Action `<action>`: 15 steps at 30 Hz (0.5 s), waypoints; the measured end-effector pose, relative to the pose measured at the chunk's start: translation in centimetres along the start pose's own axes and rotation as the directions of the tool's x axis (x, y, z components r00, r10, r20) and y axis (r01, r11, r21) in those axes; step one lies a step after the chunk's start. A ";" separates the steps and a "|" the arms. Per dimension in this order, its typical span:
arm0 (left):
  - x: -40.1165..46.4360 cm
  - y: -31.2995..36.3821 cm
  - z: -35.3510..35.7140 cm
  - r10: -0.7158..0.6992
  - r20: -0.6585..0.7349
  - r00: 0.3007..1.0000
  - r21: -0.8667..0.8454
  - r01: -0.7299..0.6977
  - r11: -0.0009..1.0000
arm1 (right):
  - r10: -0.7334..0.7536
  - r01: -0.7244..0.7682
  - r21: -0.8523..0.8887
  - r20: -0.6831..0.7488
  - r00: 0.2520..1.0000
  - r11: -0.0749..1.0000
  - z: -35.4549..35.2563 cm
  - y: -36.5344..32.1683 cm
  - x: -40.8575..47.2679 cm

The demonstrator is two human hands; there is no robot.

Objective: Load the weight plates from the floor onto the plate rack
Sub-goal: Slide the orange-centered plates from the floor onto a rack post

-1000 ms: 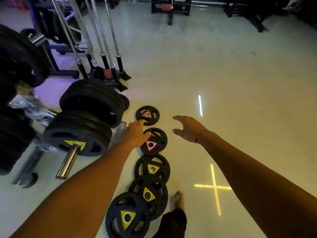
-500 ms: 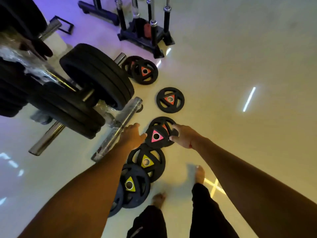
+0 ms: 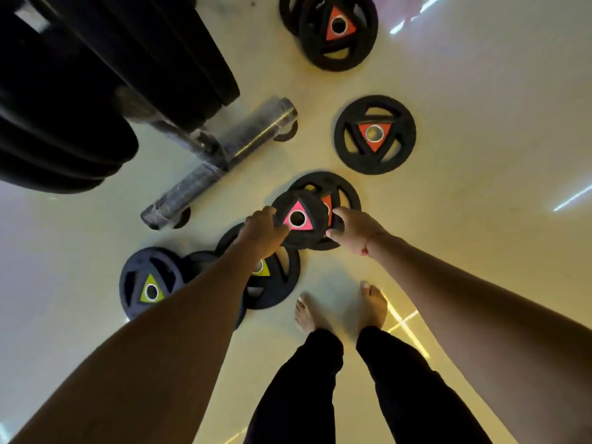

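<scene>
Bare feet (image 3: 339, 307) stood on the floor (image 3: 480, 155). Yellow-marked plates (image 3: 150, 283) lay nearest, left. Left hand (image 3: 264, 230) and right hand (image 3: 352, 230) gripped opposite edges of the pink-marked plate (image 3: 302, 219), tilted over an orange-marked plate (image 3: 339, 190). Beyond lay more orange-marked plates (image 3: 374, 134); the loaded plate rack (image 3: 96, 84) stood far left.

Legible text, numbers, brands: none. The weight plates carry only plain coloured triangles around the centre hole, with no readable markings: pink-triangle plate (image 3: 296, 219); orange-triangle plate (image 3: 374, 133) beyond it; yellow-triangle plate (image 3: 150, 290) nearer the viewer and to the left. Any moulded lettering on the rims is too blurred to read.
</scene>
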State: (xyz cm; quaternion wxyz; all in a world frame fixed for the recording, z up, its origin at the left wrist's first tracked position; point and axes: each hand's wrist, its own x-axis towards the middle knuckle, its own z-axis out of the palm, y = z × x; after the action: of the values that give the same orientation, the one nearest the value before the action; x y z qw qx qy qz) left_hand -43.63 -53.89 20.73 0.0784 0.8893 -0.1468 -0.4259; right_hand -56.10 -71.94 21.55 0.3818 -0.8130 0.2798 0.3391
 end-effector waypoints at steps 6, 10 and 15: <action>12.9 -5.3 7.7 -0.103 -0.058 0.993 -0.102 0.096 0.990 | 0.041 -0.042 0.027 0.029 0.999 0.999 5.1 4.8 13.9; 20.1 -9.3 13.2 -0.196 -0.087 0.977 -0.206 0.175 0.963 | 0.079 -0.079 0.079 -0.001 0.997 0.994 8.6 7.7 21.9; 25.4 -11.8 18.5 -0.342 -0.120 0.932 -0.460 0.253 0.851 | 0.184 -0.166 0.259 -0.048 0.982 0.951 11.2 9.9 28.5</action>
State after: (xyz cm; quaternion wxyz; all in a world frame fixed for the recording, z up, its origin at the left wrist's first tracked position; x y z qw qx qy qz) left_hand -40.69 -51.34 -12.58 0.2229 0.8984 0.1013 -0.3645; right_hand -49.47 -73.92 -9.90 0.4410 -0.7409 0.4055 0.3035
